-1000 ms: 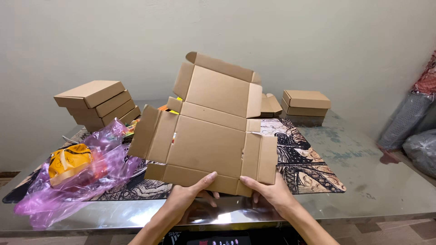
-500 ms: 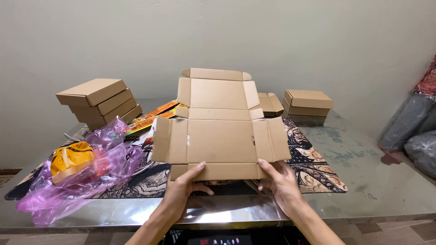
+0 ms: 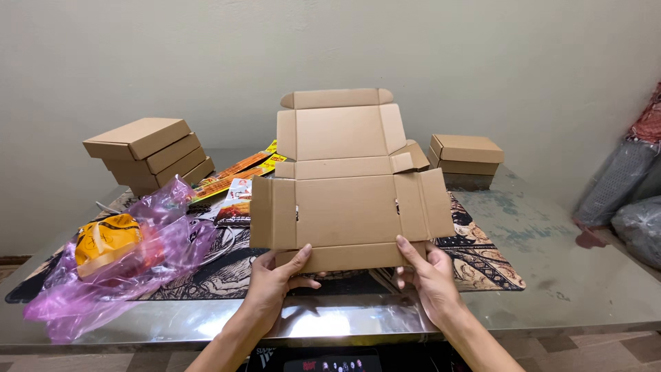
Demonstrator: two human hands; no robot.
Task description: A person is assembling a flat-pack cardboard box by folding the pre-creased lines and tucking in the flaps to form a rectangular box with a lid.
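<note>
Now up in both hands: flat unfolded cardboard box blank (image 3: 348,200), held nearly upright above the near edge of the bench (image 3: 564,275), tilted a little away at the top. Left hand (image 3: 275,282) pinching the bottom flap near its left end, thumb on the near face, fingers curled behind. Right hand (image 3: 427,275) gripping the same bottom flap near its right end, forefinger stretched up along the near face, other fingers wrapped under the edge. Both closed on the cardboard, then, one at each lower corner, with the blank rising straight above and between them. Side flaps spread wide left and right, lid panel with its tuck flap standing at the very top. Behind and below the blank, dark patterned mat (image 3: 482,262) lying flat on the shiny bench. Off to the left, crumpled pink plastic bag (image 3: 158,255) with something orange (image 3: 107,241) inside, well apart from the left hand. Further back left, stack of closed cardboard boxes (image 3: 148,155); back right, a shorter stack of closed boxes (image 3: 468,162), partly hidden by the blank. Colourful flat packets (image 3: 234,186) peeking out just left of the blank, resting on the mat.
</note>
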